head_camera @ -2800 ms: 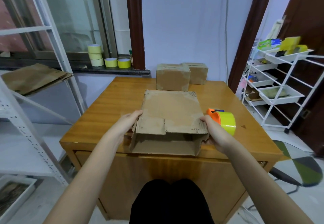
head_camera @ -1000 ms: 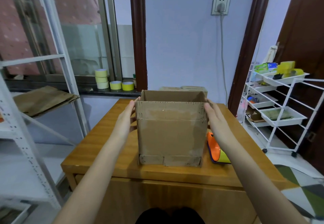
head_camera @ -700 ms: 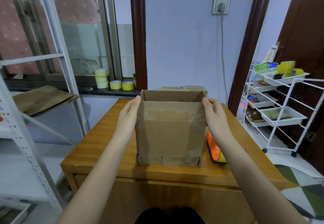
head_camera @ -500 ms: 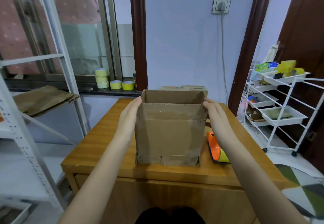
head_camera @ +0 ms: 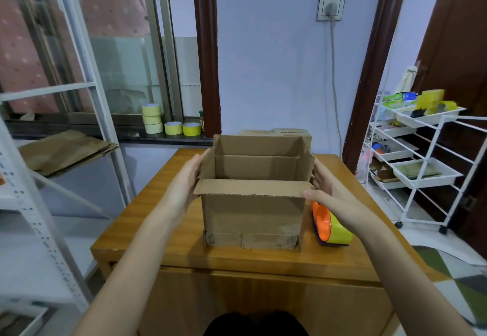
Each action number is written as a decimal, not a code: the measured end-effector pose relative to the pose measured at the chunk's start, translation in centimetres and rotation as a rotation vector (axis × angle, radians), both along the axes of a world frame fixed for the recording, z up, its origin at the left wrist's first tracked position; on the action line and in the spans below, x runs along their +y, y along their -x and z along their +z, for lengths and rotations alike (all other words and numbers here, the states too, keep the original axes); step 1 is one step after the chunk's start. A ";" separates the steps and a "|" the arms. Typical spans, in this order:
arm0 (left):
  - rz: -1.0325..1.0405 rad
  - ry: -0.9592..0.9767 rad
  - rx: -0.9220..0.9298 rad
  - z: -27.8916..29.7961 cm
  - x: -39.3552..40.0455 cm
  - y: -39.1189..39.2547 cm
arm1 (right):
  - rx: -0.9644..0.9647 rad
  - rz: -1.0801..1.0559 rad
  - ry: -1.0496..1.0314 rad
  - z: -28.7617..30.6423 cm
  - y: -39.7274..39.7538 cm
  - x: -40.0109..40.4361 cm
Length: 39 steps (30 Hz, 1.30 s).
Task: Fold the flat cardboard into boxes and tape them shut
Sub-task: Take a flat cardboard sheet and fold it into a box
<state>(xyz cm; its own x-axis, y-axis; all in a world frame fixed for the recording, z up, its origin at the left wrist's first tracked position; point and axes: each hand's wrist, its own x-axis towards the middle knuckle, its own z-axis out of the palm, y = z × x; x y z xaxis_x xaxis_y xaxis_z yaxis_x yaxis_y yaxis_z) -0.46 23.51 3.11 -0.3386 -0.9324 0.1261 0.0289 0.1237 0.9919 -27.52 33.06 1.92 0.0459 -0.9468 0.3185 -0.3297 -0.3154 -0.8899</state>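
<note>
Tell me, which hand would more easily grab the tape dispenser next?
Probably the right hand: the tape dispenser lies on the table just under it, right of the cardboard box. The left hand is on the box's far side.

Item count, head view:

- Open cardboard box (head_camera: pixel 253 214) on the bench (head_camera: pixel 168 230): 1.
- Closed boxes (head_camera: pixel 279 132) behind it: 2 visible, largely hidden.
- Tape dispenser (head_camera: pixel 330 226): 1, orange and yellow.
- Tape rolls (head_camera: pixel 168 123) on the window sill: 5, of which 3 are stacked and 2 lie singly.
- Flat cardboard stack (head_camera: pixel 66 150) on the left shelf: 1; sheet count cannot be determined.
- Hands: 2, left hand (head_camera: pixel 184 188) and right hand (head_camera: pixel 334 196).
- Wall socket (head_camera: pixel 331 5): 1.
- White trolley (head_camera: pixel 432 167): 1.
</note>
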 end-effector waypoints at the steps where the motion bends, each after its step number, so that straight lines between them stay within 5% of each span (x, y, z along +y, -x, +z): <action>1: -0.014 0.011 -0.026 -0.3 0.0 -0.3 | 0.002 0.012 0.000 -0.1 0.0 0.1; 7: -0.072 0.093 -0.291 -0.9 -2.0 -0.7 | -0.004 0.028 -0.007 -0.3 0.2 0.0; 13: -0.020 0.150 -0.330 -0.2 -1.7 0.5 | -0.015 0.012 -0.006 -0.7 0.4 -0.4; 26: -0.056 0.085 -0.290 -0.9 -1.5 0.0 | 0.244 -0.029 0.001 -0.4 0.5 -0.2; 31: -0.170 0.063 -0.090 -0.9 -0.5 -0.7 | 0.327 -0.019 0.027 -0.2 0.9 0.0; 39: 0.023 0.084 -0.153 -1.0 -0.8 0.1 | 0.162 -0.189 0.127 0.0 -0.1 -1.2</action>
<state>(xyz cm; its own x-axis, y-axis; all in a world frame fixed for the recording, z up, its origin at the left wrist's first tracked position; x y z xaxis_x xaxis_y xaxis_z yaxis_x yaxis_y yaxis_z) -0.59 22.75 2.09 -0.3381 -0.9287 0.1525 -0.1259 0.2053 0.9706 -27.40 31.84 1.93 -0.0683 -0.8965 0.4377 -0.5278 -0.3399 -0.7784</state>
